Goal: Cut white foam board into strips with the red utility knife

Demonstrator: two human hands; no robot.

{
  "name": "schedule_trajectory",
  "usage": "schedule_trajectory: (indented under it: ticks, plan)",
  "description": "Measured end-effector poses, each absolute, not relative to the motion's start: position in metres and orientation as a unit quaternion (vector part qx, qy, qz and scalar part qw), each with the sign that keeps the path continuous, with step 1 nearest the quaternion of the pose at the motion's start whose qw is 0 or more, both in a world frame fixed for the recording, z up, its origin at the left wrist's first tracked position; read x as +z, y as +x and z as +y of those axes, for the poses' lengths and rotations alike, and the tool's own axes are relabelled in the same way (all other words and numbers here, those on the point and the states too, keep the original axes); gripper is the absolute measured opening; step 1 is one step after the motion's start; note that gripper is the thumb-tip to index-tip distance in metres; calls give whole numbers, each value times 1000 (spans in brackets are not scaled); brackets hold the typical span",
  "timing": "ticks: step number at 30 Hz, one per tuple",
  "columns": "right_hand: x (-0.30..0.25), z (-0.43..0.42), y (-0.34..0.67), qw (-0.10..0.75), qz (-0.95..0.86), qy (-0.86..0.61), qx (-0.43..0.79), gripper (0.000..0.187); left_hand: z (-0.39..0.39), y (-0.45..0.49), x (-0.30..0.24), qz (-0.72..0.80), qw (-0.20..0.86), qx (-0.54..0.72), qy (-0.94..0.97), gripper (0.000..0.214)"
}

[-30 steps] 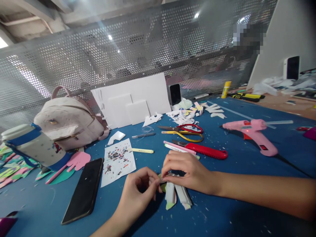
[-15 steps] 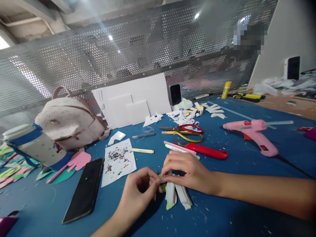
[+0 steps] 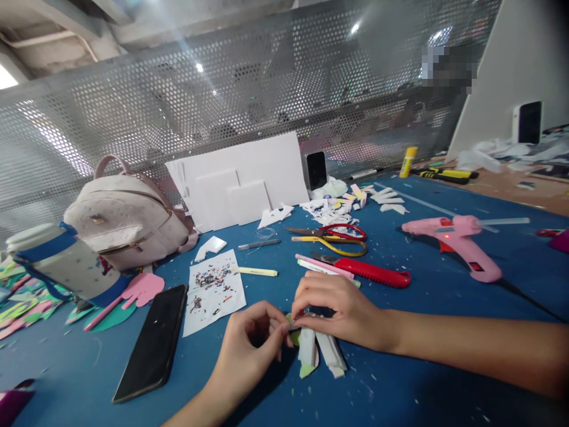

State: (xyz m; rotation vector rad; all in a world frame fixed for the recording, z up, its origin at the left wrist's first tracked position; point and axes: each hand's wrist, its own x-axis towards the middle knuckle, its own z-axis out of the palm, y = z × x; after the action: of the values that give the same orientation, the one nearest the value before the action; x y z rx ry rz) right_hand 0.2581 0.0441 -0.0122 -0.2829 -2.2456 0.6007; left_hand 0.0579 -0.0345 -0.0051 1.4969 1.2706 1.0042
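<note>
Just above the blue table, both hands meet at a small craft piece with white strips [image 3: 307, 350] and pale green and pinkish edges. Thumb and fingertips of my left hand [image 3: 251, 339] pinch at its upper left side. Opposite, my right hand [image 3: 333, 307] has its fingers closed on the top of the same piece, palm down. Two strip-covered legs of it stick out below my right hand toward me. The upper part is mostly hidden by my fingers, and whether a tiny bit sits between the fingertips cannot be made out.
Behind my right hand lie a red utility knife [image 3: 372, 272], markers [image 3: 324, 267] and scissors [image 3: 340, 237]. A pink glue gun [image 3: 457, 240] rests at right, its cord trailing. At left are a phone [image 3: 151, 344], a paper with shavings [image 3: 216, 293], a tumbler [image 3: 66, 261] and a backpack [image 3: 128, 219].
</note>
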Motion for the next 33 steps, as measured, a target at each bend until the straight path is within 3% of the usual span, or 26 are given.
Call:
schedule_trajectory:
  ticks: [33]
  plan:
    - [-12, 44, 258, 391, -881, -110, 243, 12, -35, 58, -5, 513, 454, 407, 604, 32]
